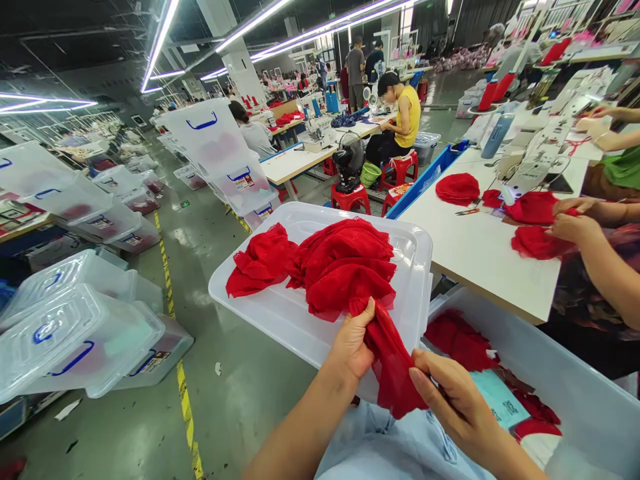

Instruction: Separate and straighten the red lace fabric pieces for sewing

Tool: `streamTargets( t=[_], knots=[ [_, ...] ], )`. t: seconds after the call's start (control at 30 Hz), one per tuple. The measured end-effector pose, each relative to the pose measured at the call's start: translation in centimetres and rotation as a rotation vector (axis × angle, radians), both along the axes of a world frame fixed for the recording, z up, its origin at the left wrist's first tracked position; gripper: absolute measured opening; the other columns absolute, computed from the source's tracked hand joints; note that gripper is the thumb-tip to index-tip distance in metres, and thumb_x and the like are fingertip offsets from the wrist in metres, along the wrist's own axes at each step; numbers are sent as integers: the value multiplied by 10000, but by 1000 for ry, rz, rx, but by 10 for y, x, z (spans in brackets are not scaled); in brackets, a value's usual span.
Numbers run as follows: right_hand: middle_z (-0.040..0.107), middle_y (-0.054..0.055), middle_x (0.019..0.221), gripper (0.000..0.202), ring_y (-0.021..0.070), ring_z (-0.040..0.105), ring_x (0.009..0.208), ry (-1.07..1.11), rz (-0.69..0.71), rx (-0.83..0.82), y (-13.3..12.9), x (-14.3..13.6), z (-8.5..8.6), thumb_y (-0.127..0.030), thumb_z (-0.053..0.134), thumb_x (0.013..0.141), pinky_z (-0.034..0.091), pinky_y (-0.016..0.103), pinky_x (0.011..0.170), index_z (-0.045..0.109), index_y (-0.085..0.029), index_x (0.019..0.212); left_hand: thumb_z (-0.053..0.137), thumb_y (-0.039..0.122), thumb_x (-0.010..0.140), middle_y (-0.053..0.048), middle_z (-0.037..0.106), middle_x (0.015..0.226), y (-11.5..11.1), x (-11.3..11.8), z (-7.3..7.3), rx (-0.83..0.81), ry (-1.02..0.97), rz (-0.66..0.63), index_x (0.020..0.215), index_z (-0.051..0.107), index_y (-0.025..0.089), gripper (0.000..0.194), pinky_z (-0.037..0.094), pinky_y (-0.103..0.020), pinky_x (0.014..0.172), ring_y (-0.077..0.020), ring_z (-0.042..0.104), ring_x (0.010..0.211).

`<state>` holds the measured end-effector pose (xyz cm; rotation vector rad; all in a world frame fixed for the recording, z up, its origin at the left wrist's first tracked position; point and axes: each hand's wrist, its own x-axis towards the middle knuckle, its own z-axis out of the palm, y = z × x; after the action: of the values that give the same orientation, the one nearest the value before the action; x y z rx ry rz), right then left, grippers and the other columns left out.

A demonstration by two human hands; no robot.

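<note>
A strip of sheer red fabric (pixel 387 357) stretches between my two hands, above the near edge of a translucent white plastic lid (pixel 265 323). My left hand (pixel 353 340) grips its upper end, thumb on top. Lower down, at the right edge of the cloth, my right hand (pixel 453 393) pinches it between thumb and fingers. Just beyond my left hand a heap of gathered red fabric (pixel 345 260) lies on the lid; whether the held piece is joined to it I cannot tell. A smaller red bundle (pixel 263 260) rests to the left of that heap.
To my right stands an open plastic bin (pixel 590 400) with red cloth and a light-blue packet (pixel 500 398). Behind it, a co-worker's hands (pixel 580 223) hold red fabric at a white sewing table (pixel 480 247). Lidded boxes (pixel 85 340) stack at left, beside yellow floor tape (pixel 185 400).
</note>
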<state>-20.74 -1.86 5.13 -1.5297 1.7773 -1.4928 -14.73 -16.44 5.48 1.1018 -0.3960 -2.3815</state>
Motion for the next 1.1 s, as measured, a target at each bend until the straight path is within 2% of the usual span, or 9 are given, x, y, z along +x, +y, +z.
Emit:
streamTargets(
  t=[0.17, 0.27, 0.37, 0.47, 0.57, 0.8, 0.93, 1.03, 1.1],
  knots=[
    [426, -21, 620, 333, 130, 381, 550, -250, -172, 46, -4, -12, -4, -403, 456, 953, 345, 252, 503, 492, -215, 680, 838, 255, 651, -35, 699, 656, 1, 10, 5, -47, 84, -128, 711, 635, 123, 249, 526, -233, 620, -131, 641, 586],
    [499, -4, 650, 333, 139, 433, 569, -282, -271, 56, -8, -17, -4, -490, 511, 908, 389, 245, 506, 553, -212, 730, 868, 328, 598, -62, 725, 743, 5, 18, 3, -71, 157, -262, 780, 672, 109, 346, 531, -251, 675, -152, 664, 661],
    [530, 4, 637, 354, 140, 460, 546, -290, -325, 51, -12, -17, -4, -534, 556, 867, 414, 242, 483, 568, -212, 720, 876, 266, 590, -56, 726, 756, 9, 21, 2, -124, 194, -371, 797, 682, 106, 326, 516, -230, 693, -138, 662, 680],
    [562, 11, 648, 310, 143, 496, 546, -312, -378, 14, -15, -16, -5, -510, 606, 841, 445, 241, 486, 597, -212, 758, 840, 242, 647, -36, 715, 707, 9, 19, 5, -128, 164, -259, 743, 656, 125, 237, 516, -232, 684, -128, 655, 647],
    [639, 47, 753, 310, 183, 601, 655, -336, -428, -28, -16, -15, -7, -514, 665, 791, 536, 272, 588, 627, -216, 867, 799, 264, 703, -69, 735, 776, 7, 16, 9, -133, 156, -157, 776, 657, 121, 215, 536, -276, 754, -160, 683, 717],
    [670, 65, 791, 337, 202, 629, 691, -351, -458, -24, -12, -17, -10, -506, 703, 757, 554, 296, 633, 649, -208, 905, 758, 306, 752, -105, 741, 806, 5, 13, 4, -158, 140, -152, 806, 654, 104, 233, 535, -311, 786, -185, 691, 729],
    [618, 36, 714, 283, 172, 566, 618, -319, -434, -9, -6, -19, -7, -493, 668, 797, 495, 264, 560, 660, -210, 798, 753, 338, 756, -87, 735, 778, 4, 13, 2, -131, 148, -145, 784, 648, 112, 250, 527, -307, 774, -180, 682, 718],
    [565, 22, 692, 281, 160, 527, 608, -296, -418, -25, -4, -18, -3, -477, 623, 841, 468, 252, 545, 629, -215, 738, 817, 376, 670, -75, 731, 776, 8, 14, 3, -160, 153, -184, 796, 649, 123, 328, 525, -311, 751, -186, 677, 717],
    [585, 39, 759, 281, 175, 558, 680, -300, -424, -63, -5, -17, -3, -480, 612, 849, 495, 258, 606, 617, -218, 748, 875, 311, 586, -50, 722, 745, 11, 13, 4, -198, 140, -206, 784, 642, 132, 355, 518, -288, 717, -166, 664, 686]
  ],
)
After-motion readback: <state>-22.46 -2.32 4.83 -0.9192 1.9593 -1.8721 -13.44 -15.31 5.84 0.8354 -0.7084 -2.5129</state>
